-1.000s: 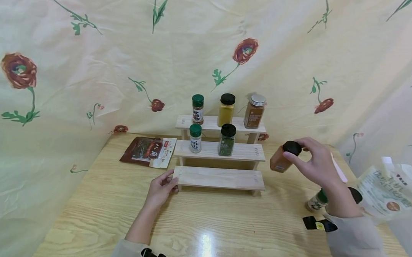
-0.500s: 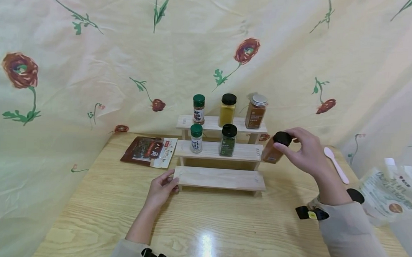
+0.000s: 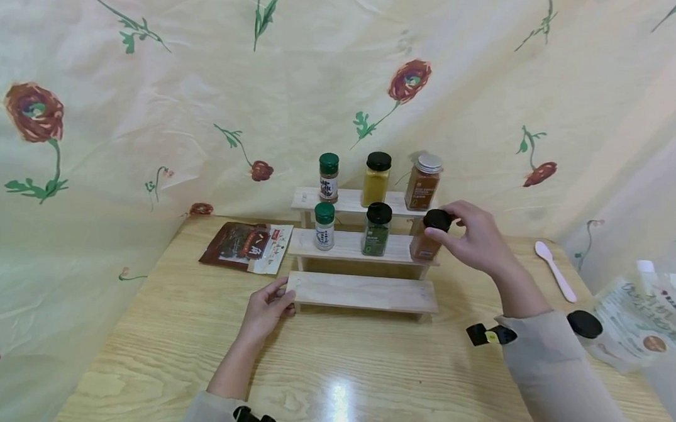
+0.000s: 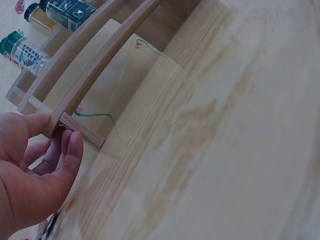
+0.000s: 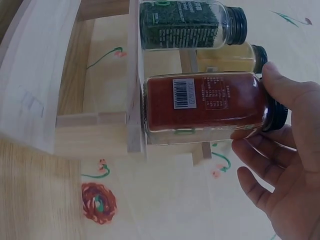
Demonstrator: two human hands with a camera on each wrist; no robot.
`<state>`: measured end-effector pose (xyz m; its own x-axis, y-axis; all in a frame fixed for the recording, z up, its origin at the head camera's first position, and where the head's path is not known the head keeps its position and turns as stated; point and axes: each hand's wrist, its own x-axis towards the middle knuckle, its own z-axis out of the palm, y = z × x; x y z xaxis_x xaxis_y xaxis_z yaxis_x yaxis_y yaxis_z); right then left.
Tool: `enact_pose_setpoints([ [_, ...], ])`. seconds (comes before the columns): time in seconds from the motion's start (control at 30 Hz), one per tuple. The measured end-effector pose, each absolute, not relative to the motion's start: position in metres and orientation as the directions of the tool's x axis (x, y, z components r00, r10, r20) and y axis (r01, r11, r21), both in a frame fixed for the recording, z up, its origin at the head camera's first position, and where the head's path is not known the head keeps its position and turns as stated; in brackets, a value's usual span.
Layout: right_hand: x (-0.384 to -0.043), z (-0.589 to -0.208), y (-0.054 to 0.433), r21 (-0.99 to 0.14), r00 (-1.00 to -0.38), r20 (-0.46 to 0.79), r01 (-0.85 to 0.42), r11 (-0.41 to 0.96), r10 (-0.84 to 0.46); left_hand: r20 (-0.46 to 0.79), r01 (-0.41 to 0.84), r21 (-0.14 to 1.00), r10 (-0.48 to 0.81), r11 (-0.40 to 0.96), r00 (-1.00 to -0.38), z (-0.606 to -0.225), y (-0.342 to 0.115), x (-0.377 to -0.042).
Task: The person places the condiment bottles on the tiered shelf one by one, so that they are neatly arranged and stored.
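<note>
My right hand (image 3: 473, 239) pinches the black lid of a spice jar (image 5: 205, 102) with red-brown contents. The jar stands at the right end of the middle step of a wooden tiered rack (image 3: 363, 292); its base meets the step in the right wrist view. My left hand (image 3: 267, 310) grips the left end of the lowest step, thumb on top and fingers below. Beside the held jar are a green herb jar (image 3: 377, 231) and a green-capped shaker (image 3: 324, 228). On the top step stand another green-capped shaker (image 3: 328, 179), a yellow spice jar (image 3: 376, 181) and a silver-lidded jar (image 3: 423, 184).
A brown and white packet (image 3: 247, 247) lies left of the rack. To the right are a pale pink spoon (image 3: 556, 271), a black lid (image 3: 585, 324) and a white spouted pouch (image 3: 645, 319). Flowered cloth (image 3: 298, 77) hangs behind the table (image 3: 387, 370).
My right hand has carried the red-brown spice jar left, from beside the rack onto the right end of the middle step. The left hand keeps its grip on the lowest step.
</note>
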<state>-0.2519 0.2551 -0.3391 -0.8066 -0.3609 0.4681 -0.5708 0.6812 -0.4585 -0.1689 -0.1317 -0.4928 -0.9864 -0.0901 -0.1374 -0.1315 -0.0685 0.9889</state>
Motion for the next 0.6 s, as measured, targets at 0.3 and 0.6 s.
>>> enact_pose_setpoints([
  [0.3, -0.260, -0.338, 0.248, -0.479, -0.824, 0.417, -0.558, 0.678, -0.384, -0.137, -0.131, 0.989, -0.083, -0.074, -0.987, -0.494, -0.132, -0.169],
  [0.6, -0.254, -0.348, 0.258, -0.530, -0.843, 0.411, -0.531, 0.661, -0.347, -0.134, -0.126, 0.988, -0.092, -0.087, -0.987, -0.495, -0.132, -0.170],
])
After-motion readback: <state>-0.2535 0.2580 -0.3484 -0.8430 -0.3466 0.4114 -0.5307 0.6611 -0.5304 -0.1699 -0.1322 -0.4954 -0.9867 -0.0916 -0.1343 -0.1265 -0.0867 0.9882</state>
